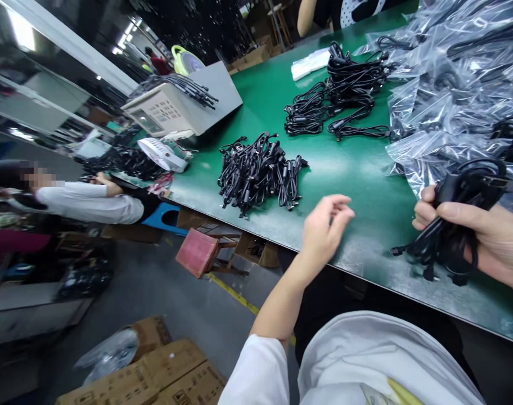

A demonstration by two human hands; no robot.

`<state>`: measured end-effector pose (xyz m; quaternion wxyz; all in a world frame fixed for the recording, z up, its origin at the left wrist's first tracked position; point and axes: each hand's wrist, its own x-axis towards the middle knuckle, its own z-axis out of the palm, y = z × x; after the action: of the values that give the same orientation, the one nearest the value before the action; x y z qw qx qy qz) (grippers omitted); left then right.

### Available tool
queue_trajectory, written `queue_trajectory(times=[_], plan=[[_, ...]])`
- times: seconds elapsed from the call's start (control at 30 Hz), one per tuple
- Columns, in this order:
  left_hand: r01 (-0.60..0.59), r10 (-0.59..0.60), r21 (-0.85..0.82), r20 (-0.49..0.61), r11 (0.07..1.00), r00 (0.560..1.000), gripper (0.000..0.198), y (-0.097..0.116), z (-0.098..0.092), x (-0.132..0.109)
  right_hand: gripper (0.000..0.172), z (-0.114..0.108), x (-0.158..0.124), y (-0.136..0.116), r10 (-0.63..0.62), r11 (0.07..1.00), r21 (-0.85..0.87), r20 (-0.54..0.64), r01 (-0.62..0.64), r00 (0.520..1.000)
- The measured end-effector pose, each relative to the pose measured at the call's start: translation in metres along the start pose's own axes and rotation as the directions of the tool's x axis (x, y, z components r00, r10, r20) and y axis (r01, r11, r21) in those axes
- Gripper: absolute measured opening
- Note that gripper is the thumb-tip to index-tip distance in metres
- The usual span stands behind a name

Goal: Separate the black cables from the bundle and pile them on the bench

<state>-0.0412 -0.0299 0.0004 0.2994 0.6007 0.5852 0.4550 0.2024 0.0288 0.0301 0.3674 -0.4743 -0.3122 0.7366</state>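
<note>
My right hand (484,236) is closed around a bunch of bundled black cables (454,242), their plug ends hanging down over the green tabletop (345,174). My left hand (326,228) hovers near the table's front edge with its fingers loosely curled, thumb and forefinger apart, and nothing visible in it. To the left of that hand lies a pile of coiled black cables (259,174). Farther back sits a second heap of tied cables (349,84). Clear plastic bags (437,112), some with black cables inside, cover the right side of the table.
A grey box-shaped instrument (184,101) with cables on top stands at the left, beside a white fan (161,153). White strips (310,63) lie at the back. A red stool (197,252) and cardboard boxes (155,371) are on the floor. Another person (91,199) sits at left.
</note>
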Motion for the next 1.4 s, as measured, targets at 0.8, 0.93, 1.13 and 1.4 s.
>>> queue_trajectory(times=[0.8, 0.93, 1.13, 1.4], plan=[[0.001, 0.031, 0.46, -0.061, 0.888, 0.998, 0.027, -0.015, -0.038, 0.076, 0.029, -0.003, 0.003, 0.017, 0.108, 0.994, -0.048, 0.18, -0.101, 0.978], [-0.079, 0.053, 0.396, 0.074, 0.915, 0.996, 0.027, -0.01, -0.021, 0.064, 0.026, -0.005, 0.008, 0.019, 0.118, 0.993, -0.043, 0.137, -0.113, 0.984], [-0.14, -0.047, 0.535, 0.322, 0.833, 0.946, 0.032, -0.002, -0.03, 0.054, 0.03, -0.004, 0.013, 0.018, 0.133, 0.991, -0.025, 0.078, -0.131, 0.988], [0.127, -0.118, -0.421, 0.047, 0.898, 0.992, 0.038, 0.027, -0.022, 0.044, 0.031, 0.004, 0.006, 0.019, 0.036, 0.998, -0.061, 0.153, -0.027, 0.988]])
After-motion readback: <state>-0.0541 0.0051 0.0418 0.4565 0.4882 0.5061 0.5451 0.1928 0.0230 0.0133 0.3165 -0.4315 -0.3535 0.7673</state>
